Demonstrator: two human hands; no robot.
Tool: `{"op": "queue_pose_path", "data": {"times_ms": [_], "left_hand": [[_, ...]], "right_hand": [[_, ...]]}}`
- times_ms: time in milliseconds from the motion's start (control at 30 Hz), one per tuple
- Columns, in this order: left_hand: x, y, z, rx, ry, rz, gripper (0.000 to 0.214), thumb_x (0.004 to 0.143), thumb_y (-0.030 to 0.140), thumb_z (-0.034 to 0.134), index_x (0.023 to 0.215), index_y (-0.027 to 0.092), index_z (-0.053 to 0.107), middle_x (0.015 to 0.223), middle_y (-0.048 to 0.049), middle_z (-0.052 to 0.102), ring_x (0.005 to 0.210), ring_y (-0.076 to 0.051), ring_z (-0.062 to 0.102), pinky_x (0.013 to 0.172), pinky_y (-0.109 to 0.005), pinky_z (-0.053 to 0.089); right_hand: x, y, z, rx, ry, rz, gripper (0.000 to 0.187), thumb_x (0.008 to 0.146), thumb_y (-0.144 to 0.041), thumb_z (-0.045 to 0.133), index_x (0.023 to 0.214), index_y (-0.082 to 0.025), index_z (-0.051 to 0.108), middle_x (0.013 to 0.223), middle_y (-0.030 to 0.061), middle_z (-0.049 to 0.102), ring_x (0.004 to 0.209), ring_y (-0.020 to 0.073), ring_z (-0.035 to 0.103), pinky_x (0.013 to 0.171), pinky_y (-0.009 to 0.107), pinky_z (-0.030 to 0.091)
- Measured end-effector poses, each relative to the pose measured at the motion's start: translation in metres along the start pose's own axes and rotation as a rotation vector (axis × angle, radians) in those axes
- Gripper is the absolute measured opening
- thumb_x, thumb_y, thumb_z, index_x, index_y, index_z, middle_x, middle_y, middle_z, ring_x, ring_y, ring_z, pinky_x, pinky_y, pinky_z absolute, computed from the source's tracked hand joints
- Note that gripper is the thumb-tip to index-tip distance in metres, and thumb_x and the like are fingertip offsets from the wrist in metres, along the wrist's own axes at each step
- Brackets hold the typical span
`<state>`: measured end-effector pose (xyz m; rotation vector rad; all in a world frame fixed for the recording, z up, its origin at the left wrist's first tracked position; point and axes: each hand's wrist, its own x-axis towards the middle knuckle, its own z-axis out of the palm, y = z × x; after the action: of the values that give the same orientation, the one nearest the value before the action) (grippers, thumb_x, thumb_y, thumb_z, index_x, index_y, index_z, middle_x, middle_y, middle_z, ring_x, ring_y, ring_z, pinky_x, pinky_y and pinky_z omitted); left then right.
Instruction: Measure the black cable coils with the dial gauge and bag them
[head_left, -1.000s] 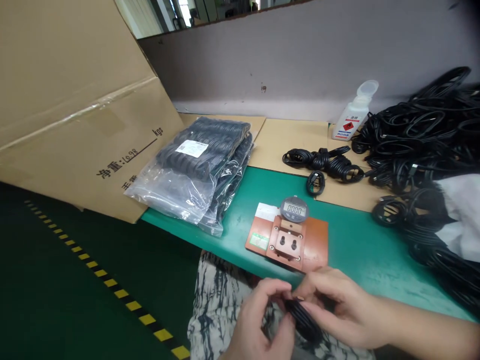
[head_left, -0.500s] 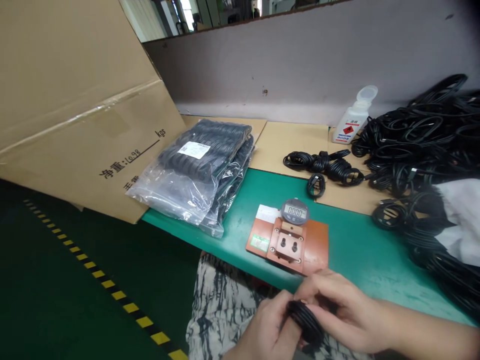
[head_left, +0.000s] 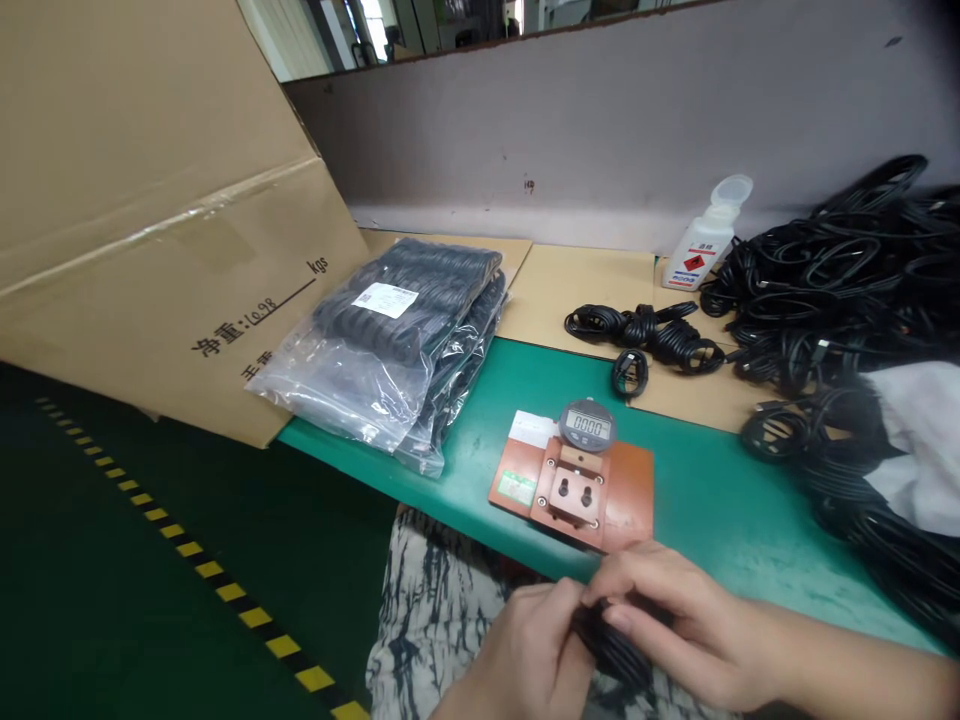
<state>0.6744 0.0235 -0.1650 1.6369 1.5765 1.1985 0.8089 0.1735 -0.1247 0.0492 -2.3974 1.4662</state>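
Note:
Both hands meet over my lap at the bottom of the head view, wrapped round one small coil of black cable (head_left: 613,646). My left hand (head_left: 525,655) grips its left side with curled fingers. My right hand (head_left: 667,625) closes over its top and right side. Just beyond them, on the green table (head_left: 705,500), lies a brown fixture plate (head_left: 626,490) with two holes and a round digital gauge (head_left: 587,425) reading zeros.
A stack of bagged black cables (head_left: 397,330) lies at the left of the table beside a large cardboard box (head_left: 150,200). Loose cable coils (head_left: 645,335) sit on cardboard behind the fixture. A big cable pile (head_left: 847,290) and a white bottle (head_left: 705,240) fill the right.
My hands have closed tighter round the coil and shifted slightly lower in view. Nothing on the table has moved.

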Motion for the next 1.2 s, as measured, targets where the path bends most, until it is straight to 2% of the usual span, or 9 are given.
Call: {"op": "queue_pose_path", "data": {"times_ms": [133, 333, 400, 467, 533, 633, 733, 933, 1200], "left_hand": [[0.002, 0.001, 0.003, 0.008, 0.044, -0.033, 0.017, 0.094, 0.028, 0.040, 0.078, 0.023, 0.037, 0.062, 0.0033, 0.043, 0.051, -0.014, 0.047, 0.050, -0.026, 0.031], [0.007, 0.000, 0.004, 0.071, 0.126, 0.204, 0.023, 0.096, 0.025, 0.038, 0.074, 0.024, 0.032, 0.059, 0.0041, 0.038, 0.049, -0.014, 0.040, 0.049, -0.028, 0.027], [0.009, 0.002, 0.004, 0.042, 0.121, 0.250, 0.023, 0.096, 0.025, 0.039, 0.074, 0.024, 0.032, 0.057, 0.0041, 0.038, 0.048, -0.013, 0.037, 0.048, -0.028, 0.026], [0.009, 0.004, 0.005, -0.019, 0.100, 0.211, 0.022, 0.093, 0.025, 0.041, 0.073, 0.024, 0.032, 0.057, 0.0035, 0.038, 0.048, -0.014, 0.038, 0.048, -0.029, 0.026], [0.009, 0.005, 0.008, -0.110, 0.077, 0.122, 0.022, 0.090, 0.024, 0.043, 0.072, 0.024, 0.030, 0.057, 0.0033, 0.036, 0.048, -0.013, 0.039, 0.049, -0.028, 0.027], [0.009, 0.008, 0.011, -0.264, 0.078, 0.020, 0.024, 0.087, 0.022, 0.046, 0.070, 0.024, 0.029, 0.056, 0.0047, 0.030, 0.046, -0.011, 0.034, 0.047, -0.027, 0.026], [0.011, 0.010, 0.006, -0.358, 0.082, -0.015, 0.023, 0.087, 0.022, 0.046, 0.070, 0.023, 0.031, 0.056, 0.0053, 0.030, 0.046, -0.010, 0.032, 0.048, -0.025, 0.027], [0.018, 0.005, -0.023, -0.288, -0.033, -0.061, 0.024, 0.092, 0.025, 0.044, 0.070, 0.021, 0.035, 0.059, 0.0034, 0.038, 0.051, -0.010, 0.037, 0.051, -0.024, 0.029], [0.026, -0.007, -0.029, -0.326, -0.085, -0.054, 0.033, 0.099, 0.035, 0.038, 0.070, 0.020, 0.043, 0.060, 0.0019, 0.045, 0.053, -0.011, 0.042, 0.055, -0.022, 0.038]], "right_hand": [[-0.002, 0.001, -0.001, 0.038, 0.001, -0.001, 0.017, 0.100, -0.023, 0.043, 0.097, -0.016, 0.059, 0.075, 0.0078, 0.068, 0.064, 0.0160, 0.063, 0.061, 0.025, 0.049], [-0.002, -0.001, 0.004, 0.189, 0.005, 0.072, 0.013, 0.103, -0.027, 0.043, 0.098, -0.019, 0.053, 0.073, 0.0043, 0.067, 0.061, 0.0132, 0.062, 0.057, 0.021, 0.048], [-0.003, -0.002, 0.007, 0.212, 0.070, 0.101, 0.008, 0.104, -0.029, 0.044, 0.102, -0.022, 0.048, 0.071, 0.0012, 0.065, 0.056, 0.0121, 0.059, 0.052, 0.020, 0.047], [-0.004, -0.002, 0.010, 0.153, 0.182, 0.088, 0.005, 0.104, -0.029, 0.047, 0.105, -0.024, 0.045, 0.068, -0.0012, 0.063, 0.054, 0.0123, 0.059, 0.049, 0.019, 0.046], [-0.005, -0.001, 0.011, 0.019, 0.255, -0.009, 0.002, 0.102, -0.023, 0.050, 0.103, -0.024, 0.048, 0.065, -0.0013, 0.063, 0.053, 0.0132, 0.061, 0.050, 0.021, 0.047], [-0.005, 0.003, 0.011, -0.159, 0.238, -0.177, 0.014, 0.099, -0.013, 0.050, 0.107, -0.020, 0.058, 0.064, 0.0014, 0.065, 0.052, 0.0147, 0.061, 0.051, 0.025, 0.046], [-0.006, 0.008, 0.010, -0.264, 0.206, -0.246, 0.027, 0.096, -0.007, 0.051, 0.121, -0.014, 0.060, 0.064, 0.0031, 0.065, 0.053, 0.0168, 0.061, 0.052, 0.029, 0.044], [-0.007, 0.022, 0.011, -0.334, 0.152, -0.247, 0.049, 0.092, -0.002, 0.051, 0.140, -0.010, 0.051, 0.066, 0.0023, 0.064, 0.053, 0.0173, 0.059, 0.050, 0.030, 0.043], [0.002, 0.025, 0.011, -0.340, 0.174, -0.222, 0.046, 0.096, -0.002, 0.050, 0.140, -0.013, 0.050, 0.066, 0.0013, 0.066, 0.054, 0.0166, 0.062, 0.051, 0.028, 0.049]]}}
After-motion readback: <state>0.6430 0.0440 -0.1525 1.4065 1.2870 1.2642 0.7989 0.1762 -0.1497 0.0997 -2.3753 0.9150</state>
